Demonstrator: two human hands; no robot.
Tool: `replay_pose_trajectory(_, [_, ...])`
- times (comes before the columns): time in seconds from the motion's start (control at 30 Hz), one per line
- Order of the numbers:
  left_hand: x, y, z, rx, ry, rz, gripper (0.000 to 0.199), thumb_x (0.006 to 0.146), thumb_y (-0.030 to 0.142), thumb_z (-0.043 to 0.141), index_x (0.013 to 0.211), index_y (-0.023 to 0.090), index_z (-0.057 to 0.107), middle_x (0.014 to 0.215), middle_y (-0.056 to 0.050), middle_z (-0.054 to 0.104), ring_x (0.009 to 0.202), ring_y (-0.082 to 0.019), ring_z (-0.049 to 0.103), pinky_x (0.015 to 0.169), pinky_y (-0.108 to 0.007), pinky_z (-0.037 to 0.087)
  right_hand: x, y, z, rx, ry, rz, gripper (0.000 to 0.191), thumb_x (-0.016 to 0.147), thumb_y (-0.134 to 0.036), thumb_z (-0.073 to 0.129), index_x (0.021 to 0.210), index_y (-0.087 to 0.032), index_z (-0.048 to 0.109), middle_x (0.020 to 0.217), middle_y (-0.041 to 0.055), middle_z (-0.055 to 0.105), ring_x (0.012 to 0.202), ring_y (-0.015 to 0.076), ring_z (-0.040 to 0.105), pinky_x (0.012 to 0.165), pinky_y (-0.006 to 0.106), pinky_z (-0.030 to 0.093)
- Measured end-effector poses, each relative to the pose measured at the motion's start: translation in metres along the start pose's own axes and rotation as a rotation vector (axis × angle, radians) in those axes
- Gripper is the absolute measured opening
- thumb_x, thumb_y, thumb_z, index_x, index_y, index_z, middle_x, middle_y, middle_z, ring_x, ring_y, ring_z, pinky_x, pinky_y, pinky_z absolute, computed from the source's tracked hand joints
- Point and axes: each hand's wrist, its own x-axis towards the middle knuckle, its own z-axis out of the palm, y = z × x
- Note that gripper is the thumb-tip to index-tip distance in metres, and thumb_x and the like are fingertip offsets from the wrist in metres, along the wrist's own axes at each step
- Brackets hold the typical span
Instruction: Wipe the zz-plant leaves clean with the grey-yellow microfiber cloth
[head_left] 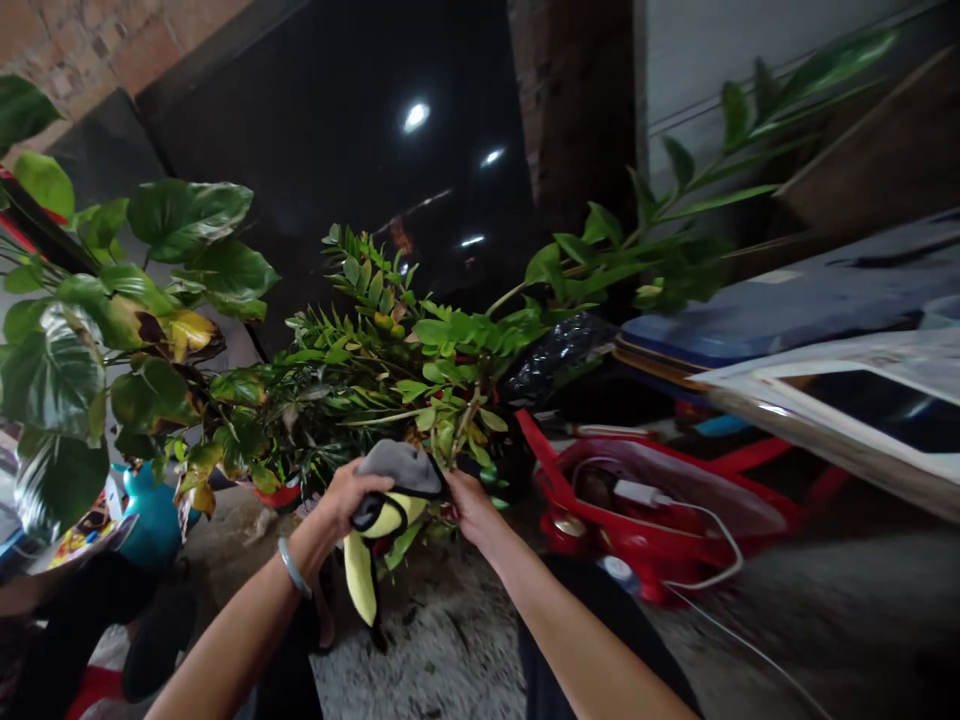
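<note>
A grey and yellow cloth (397, 467) with dark edging is held by my left hand (354, 497), fingers closed on it. One yellow flap of it hangs down below. My right hand (466, 503) is at the cloth's right edge, beside the stems of a leafy green plant (457, 400). Its fingers are bent and partly hidden, so what they grip is not clear. A bracelet (292, 568) circles my left wrist.
Large-leaved plant (67, 370) at the left, near a teal object (146, 515). Red bag (660, 530) with a white charger (637, 492) and cable at the right. Blue-topped table (780, 310) behind it. Dark glossy panel (337, 130) at the back.
</note>
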Motion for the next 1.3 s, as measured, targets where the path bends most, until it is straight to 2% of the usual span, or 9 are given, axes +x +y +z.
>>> replay_pose_trajectory(0.1, [-0.009, 0.009, -0.012, -0.024, 0.008, -0.002, 0.038, 0.054, 0.026, 0.085, 0.089, 0.018, 0.076, 0.078, -0.004, 0.074, 0.069, -0.021, 0.064, 0.066, -0.033, 0.052, -0.001, -0.001, -0.004, 0.001, 0.0, -0.002, 0.013, 0.074, -0.023, 0.074, 0.074, -0.021, 0.061, 0.052, -0.0029, 0.062, 0.04, 0.013, 0.057, 0.035, 0.02, 0.039])
replay_pose_trajectory(0.3, [0.008, 0.062, -0.032, -0.151, 0.248, 0.362, 0.045, 0.057, 0.033, 0.084, 0.098, 0.019, 0.071, 0.086, -0.001, 0.073, 0.074, -0.018, 0.064, 0.072, -0.03, 0.052, -0.002, -0.003, 0.0, 0.009, 0.006, 0.017, 0.012, 0.075, -0.021, 0.072, 0.077, -0.02, 0.061, 0.055, -0.0024, 0.064, 0.043, 0.0133, 0.062, 0.037, 0.019, 0.042])
replay_pose_trajectory(0.5, [0.01, 0.006, -0.037, -0.149, 0.233, -0.002, 0.036, 0.048, 0.027, 0.085, 0.079, 0.017, 0.07, 0.072, -0.004, 0.072, 0.062, -0.018, 0.062, 0.066, -0.034, 0.052, -0.005, -0.001, 0.003, 0.008, 0.017, 0.008, 0.012, 0.076, -0.019, 0.072, 0.076, -0.02, 0.06, 0.053, -0.0039, 0.062, 0.042, 0.0131, 0.061, 0.034, 0.019, 0.042])
replay_pose_trajectory(0.57, [0.0, 0.005, -0.036, -0.159, 0.192, -0.025, 0.038, 0.048, 0.027, 0.086, 0.081, 0.016, 0.07, 0.07, -0.004, 0.072, 0.061, -0.019, 0.063, 0.065, -0.034, 0.052, -0.005, -0.001, 0.001, 0.0, 0.012, 0.011, 0.011, 0.077, -0.019, 0.073, 0.076, -0.02, 0.061, 0.054, -0.0031, 0.062, 0.042, 0.0131, 0.061, 0.034, 0.019, 0.041])
replay_pose_trajectory(0.8, [-0.007, 0.071, -0.011, -0.165, 0.065, 0.338, 0.06, 0.05, 0.028, 0.089, 0.107, 0.018, 0.073, 0.087, -0.001, 0.075, 0.071, -0.018, 0.065, 0.071, -0.029, 0.053, 0.004, 0.001, 0.004, 0.002, 0.017, 0.034, 0.017, 0.074, -0.019, 0.077, 0.076, -0.02, 0.06, 0.055, -0.0018, 0.064, 0.043, 0.0128, 0.061, 0.035, 0.018, 0.041])
replay_pose_trajectory(0.93, [0.005, 0.037, 0.002, -0.1, 0.099, 0.208, 0.051, 0.05, 0.026, 0.089, 0.097, 0.017, 0.074, 0.078, 0.0, 0.073, 0.069, -0.018, 0.063, 0.07, -0.03, 0.051, 0.005, 0.004, 0.009, 0.008, 0.017, 0.035, 0.023, 0.073, -0.022, 0.078, 0.07, -0.021, 0.056, 0.05, -0.0027, 0.062, 0.04, 0.0133, 0.059, 0.033, 0.019, 0.037])
replay_pose_trajectory(1.03, [0.003, 0.002, -0.003, -0.074, 0.109, 0.01, 0.042, 0.05, 0.028, 0.088, 0.088, 0.015, 0.074, 0.078, -0.004, 0.074, 0.07, -0.021, 0.065, 0.072, -0.034, 0.052, 0.002, 0.003, 0.007, 0.014, 0.002, 0.024, 0.018, 0.074, -0.022, 0.077, 0.072, -0.02, 0.059, 0.048, -0.0032, 0.061, 0.036, 0.0125, 0.055, 0.033, 0.02, 0.036])
replay_pose_trajectory(1.1, [-0.002, -0.001, -0.012, -0.097, 0.112, -0.02, 0.043, 0.051, 0.03, 0.088, 0.089, 0.014, 0.074, 0.081, -0.006, 0.075, 0.072, -0.022, 0.066, 0.074, -0.035, 0.052, 0.001, 0.002, 0.003, 0.017, -0.008, 0.021, 0.015, 0.074, -0.021, 0.075, 0.075, -0.02, 0.06, 0.049, -0.0034, 0.062, 0.037, 0.0128, 0.056, 0.033, 0.02, 0.038])
replay_pose_trajectory(1.3, [0.0, 0.058, -0.014, -0.174, 0.136, 0.297, 0.054, 0.055, 0.032, 0.088, 0.106, 0.019, 0.073, 0.089, -0.002, 0.075, 0.075, -0.019, 0.066, 0.074, -0.03, 0.051, 0.005, 0.0, 0.0, 0.02, -0.025, 0.025, 0.014, 0.074, -0.02, 0.074, 0.078, -0.02, 0.061, 0.055, -0.0009, 0.066, 0.044, 0.0145, 0.064, 0.037, 0.019, 0.044])
